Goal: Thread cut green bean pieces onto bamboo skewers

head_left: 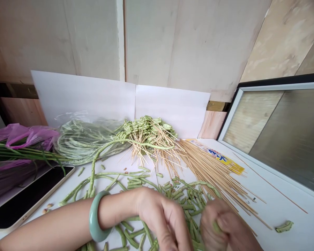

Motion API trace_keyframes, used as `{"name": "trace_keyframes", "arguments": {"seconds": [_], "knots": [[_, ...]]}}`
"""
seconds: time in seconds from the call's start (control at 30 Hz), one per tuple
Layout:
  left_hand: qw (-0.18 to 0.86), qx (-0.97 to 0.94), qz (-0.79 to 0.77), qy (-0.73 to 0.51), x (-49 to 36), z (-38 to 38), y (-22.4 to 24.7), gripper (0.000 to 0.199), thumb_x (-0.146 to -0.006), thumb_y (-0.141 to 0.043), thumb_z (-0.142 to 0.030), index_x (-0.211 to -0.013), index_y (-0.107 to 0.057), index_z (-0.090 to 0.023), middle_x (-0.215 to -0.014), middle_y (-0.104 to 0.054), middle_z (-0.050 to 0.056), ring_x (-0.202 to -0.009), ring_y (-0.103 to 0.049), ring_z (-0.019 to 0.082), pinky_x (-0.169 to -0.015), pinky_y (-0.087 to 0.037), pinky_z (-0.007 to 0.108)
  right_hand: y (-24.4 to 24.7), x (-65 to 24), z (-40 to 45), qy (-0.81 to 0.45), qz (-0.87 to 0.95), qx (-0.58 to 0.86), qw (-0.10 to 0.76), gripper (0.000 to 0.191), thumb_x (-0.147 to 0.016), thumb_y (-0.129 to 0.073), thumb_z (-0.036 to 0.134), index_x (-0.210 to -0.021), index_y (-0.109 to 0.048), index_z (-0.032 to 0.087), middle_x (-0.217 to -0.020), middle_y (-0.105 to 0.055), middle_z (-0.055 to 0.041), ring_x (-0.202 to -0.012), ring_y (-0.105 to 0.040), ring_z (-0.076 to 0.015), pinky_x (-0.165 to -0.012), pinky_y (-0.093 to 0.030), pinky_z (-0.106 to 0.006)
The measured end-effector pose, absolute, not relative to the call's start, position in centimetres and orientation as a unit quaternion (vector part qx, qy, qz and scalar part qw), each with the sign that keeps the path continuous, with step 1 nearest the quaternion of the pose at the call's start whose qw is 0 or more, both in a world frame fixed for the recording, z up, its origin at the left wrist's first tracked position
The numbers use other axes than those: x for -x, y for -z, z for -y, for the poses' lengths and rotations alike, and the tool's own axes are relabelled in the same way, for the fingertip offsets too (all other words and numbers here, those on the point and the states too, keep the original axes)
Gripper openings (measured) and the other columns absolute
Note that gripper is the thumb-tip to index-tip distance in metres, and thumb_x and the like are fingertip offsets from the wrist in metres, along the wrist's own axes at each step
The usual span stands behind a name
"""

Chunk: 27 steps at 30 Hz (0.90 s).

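My left hand (pixel 162 218), with a pale green bangle (pixel 95 216) on its wrist, reaches down over cut pieces of long bean (pixel 132 238). Its fingers are bent together, and their tips run past the bottom edge, so what they hold is hidden. Close on its right, my right hand (pixel 222 223) is closed and blurred by motion. A bit of green bean (pixel 216 227) shows between its thumb and fingers. Uncut long beans (pixel 92 170) curve across the white table behind my hands.
Skewered bean bundles (pixel 146 129) are piled at the back. Loose wooden skewers (pixel 211 167) fan out beside a yellow wrapper (pixel 227 162). On the left are a clear bag of long beans (pixel 86 139), a purple bag (pixel 31 134) and a phone (pixel 28 198). A framed pane (pixel 282 129) stands right.
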State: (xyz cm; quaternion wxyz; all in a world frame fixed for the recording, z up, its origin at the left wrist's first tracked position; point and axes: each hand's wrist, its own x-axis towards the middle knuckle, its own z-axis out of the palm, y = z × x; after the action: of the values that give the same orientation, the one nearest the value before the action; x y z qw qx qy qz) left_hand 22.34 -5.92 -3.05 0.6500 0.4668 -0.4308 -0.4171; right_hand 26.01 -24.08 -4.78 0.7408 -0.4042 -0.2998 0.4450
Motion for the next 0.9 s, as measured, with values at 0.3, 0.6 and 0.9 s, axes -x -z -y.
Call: {"name": "trace_keyframes", "arguments": {"seconds": [0.3, 0.6, 0.9], "knots": [[0.874, -0.444, 0.079, 0.179, -21.9, 5.6, 2.5, 0.041, -0.082, -0.057, -0.054, -0.069, -0.051, -0.015, -0.052, -0.03, -0.007, -0.048, -0.028, 0.008, -0.051, -0.034, 0.021, 3.8, -27.4, 22.4, -0.269, 0.285, 0.552, 0.736, 0.023, -0.08, -0.057, 0.037, -0.067, -0.057, 0.018, -0.056, -0.036, 0.0049, -0.049, -0.031, -0.0099, -0.048, -0.034, -0.023], [0.757, -0.651, -0.011, 0.058, -22.7, 5.5, 2.9, 0.048, -0.082, -0.047, -0.065, -0.077, -0.045, -0.018, -0.049, -0.039, -0.008, -0.044, -0.038, 0.008, -0.052, -0.034, 0.025, 5.1, -29.0, 22.8, -0.061, 0.388, 0.708, 0.587, 0.039, -0.083, -0.059, 0.034, -0.118, -0.064, 0.019, -0.086, -0.059, -0.004, -0.078, -0.058, -0.0189, -0.066, -0.049, -0.027], [0.659, -0.734, 0.061, 0.153, -22.0, 5.6, 2.5, 0.045, -0.081, -0.052, -0.061, -0.072, -0.047, -0.017, -0.047, -0.044, -0.008, -0.038, -0.039, 0.007, -0.045, -0.03, 0.022, 6.6, -28.7, 22.3, -0.032, 0.374, 0.724, 0.579, 0.027, -0.076, -0.064, 0.03, -0.096, -0.047, 0.026, -0.074, -0.067, 0.0015, -0.069, -0.062, -0.0189, -0.065, -0.05, -0.029]]}}
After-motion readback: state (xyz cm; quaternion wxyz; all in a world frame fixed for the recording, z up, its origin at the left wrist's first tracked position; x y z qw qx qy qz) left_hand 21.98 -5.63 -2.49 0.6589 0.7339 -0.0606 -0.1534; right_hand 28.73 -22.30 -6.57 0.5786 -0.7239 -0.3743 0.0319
